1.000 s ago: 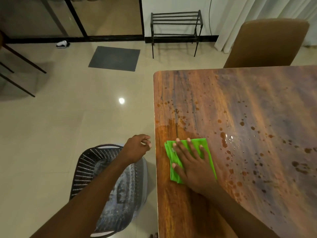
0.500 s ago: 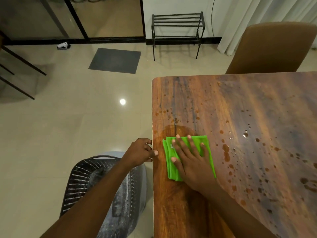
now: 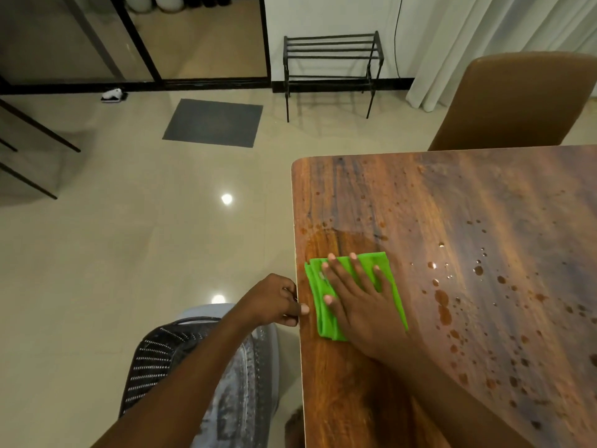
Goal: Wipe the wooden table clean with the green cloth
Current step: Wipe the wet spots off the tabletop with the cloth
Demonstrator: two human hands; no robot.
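Here, right hand [image 3: 361, 305] flat on cloth [image 3: 315, 286]

open surface [image 3: 403, 195] runs ahead and right of the green cloth [image 3: 315, 286] — chair [image 3: 517, 101] at its far edge, basket [image 3: 155, 360] by its left.

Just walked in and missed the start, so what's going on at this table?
A person is wiping the wooden table with a folded green cloth. The right hand presses flat on the cloth near the table's left edge, while the left hand grips that edge. To the right, brown spots dot the surface, not yet wiped.
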